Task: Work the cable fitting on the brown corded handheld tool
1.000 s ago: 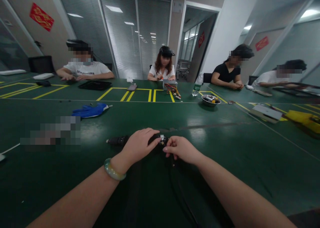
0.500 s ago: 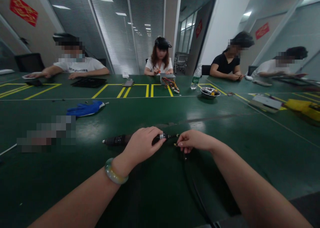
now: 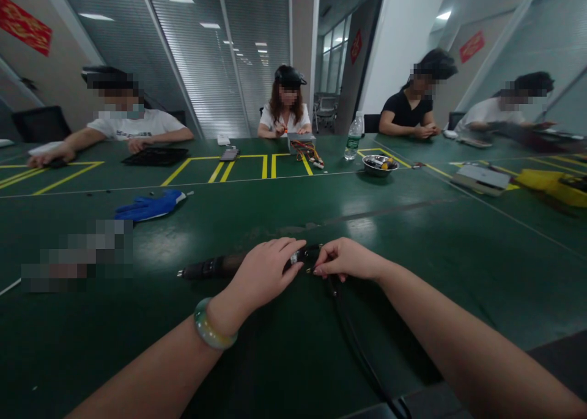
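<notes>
A black, pen-shaped electric screwdriver (image 3: 210,267) lies on the green table, its metal tip pointing left. My left hand (image 3: 266,271), with a bangle at the wrist, is wrapped over the tool's rear half. Just right of the tool's back end, my right hand (image 3: 342,260) pinches a thin black wire lead with a small brass-coloured end (image 3: 309,271). A thick black cable (image 3: 353,327) runs from beneath my right hand toward the table's near edge. Part of the tool and the lead is hidden by my fingers.
A blue glove (image 3: 149,205) lies farther left, behind a blurred-out object (image 3: 77,257). Across the table are a metal bowl of parts (image 3: 380,166), a water bottle (image 3: 353,139), a grey box with wires (image 3: 300,142) and a yellow item (image 3: 550,185). Several people sit opposite.
My right hand first drew away from the tool's back end with the lead, then came slightly back toward it. My left hand stayed on the screwdriver. The view shifted a little.
</notes>
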Available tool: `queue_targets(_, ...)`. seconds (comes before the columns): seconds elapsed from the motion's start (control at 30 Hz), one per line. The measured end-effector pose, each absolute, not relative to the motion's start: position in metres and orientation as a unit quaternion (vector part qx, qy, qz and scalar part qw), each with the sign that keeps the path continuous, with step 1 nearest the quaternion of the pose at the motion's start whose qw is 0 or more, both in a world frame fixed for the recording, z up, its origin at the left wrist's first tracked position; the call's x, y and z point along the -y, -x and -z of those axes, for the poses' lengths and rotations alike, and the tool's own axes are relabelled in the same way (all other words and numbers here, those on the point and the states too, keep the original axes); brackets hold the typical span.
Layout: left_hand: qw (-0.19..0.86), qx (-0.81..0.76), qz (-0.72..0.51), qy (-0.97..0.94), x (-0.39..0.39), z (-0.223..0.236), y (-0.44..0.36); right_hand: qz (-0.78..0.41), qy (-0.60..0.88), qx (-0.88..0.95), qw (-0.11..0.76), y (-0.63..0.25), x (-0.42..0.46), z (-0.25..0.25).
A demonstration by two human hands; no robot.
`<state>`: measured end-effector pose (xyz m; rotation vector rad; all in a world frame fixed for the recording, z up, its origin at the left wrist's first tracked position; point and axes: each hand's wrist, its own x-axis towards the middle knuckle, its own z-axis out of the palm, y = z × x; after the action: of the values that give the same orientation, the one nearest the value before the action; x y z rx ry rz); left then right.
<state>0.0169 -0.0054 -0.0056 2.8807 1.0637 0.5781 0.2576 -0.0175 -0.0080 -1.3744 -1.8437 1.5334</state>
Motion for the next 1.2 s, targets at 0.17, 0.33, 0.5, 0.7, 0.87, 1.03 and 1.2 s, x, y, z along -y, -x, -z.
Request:
queue_targets(0.17,0.023,-0.347,-0.164,-0.923,0.005,-0.002,-0.013,-0.549,0.459,0.669,0.199,-0.256,0.020,0.006)
queue_targets(0.33,0.020,-0.371,-0.148,-0.916,0.005,-0.011,-0.009,-0.616,0.395,0.653,0.196,-0.248,0.026,0.006)
queue_targets(0.5,0.006,-0.386,-0.145,-0.911,0.010,-0.012,-0.013,-0.656,0.349,0.646,0.175,-0.238,0.033,0.008)
queue_targets(0.7,0.004,-0.359,-0.174,-0.917,0.008,-0.006,-0.014,-0.566,0.423,0.674,0.216,-0.243,0.029,0.008)
queue_targets(0.87,-0.007,-0.318,-0.188,-0.929,0.005,-0.001,-0.012,-0.385,0.539,0.713,0.230,-0.243,0.027,0.010)
queue_targets(1.03,0.001,-0.327,-0.183,-0.927,0.005,-0.002,-0.012,-0.273,0.544,0.757,0.238,-0.238,0.029,0.010)
queue_targets(1.2,-0.002,-0.318,-0.185,-0.930,0.004,0.000,-0.012,-0.251,0.556,0.757,0.235,-0.237,0.030,0.009)
